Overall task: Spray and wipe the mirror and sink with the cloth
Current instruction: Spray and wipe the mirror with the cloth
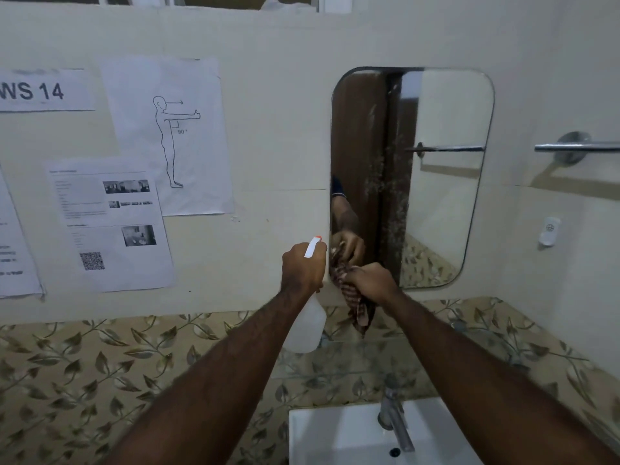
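A rounded wall mirror (pixel 443 169) hangs above a white sink (pixel 332 434); droplets or spots streak down its middle. My left hand (pixel 303 268) grips a white spray bottle (pixel 307 325) with an orange-tipped nozzle, held upright just left of the mirror's lower corner. My right hand (pixel 370 281) is closed on a dark checked cloth (pixel 355 305), pressed at the mirror's bottom left corner, with the cloth's end hanging down. The mirror reflects that hand and the cloth.
A chrome tap (pixel 394 421) stands at the sink's back. Leaf-patterned tiles (pixel 100 370) cover the lower wall. Paper sheets (pixel 167 135) are stuck to the wall at left. A metal towel rail (pixel 577 147) and a small white wall fitting (pixel 549 230) sit right of the mirror.
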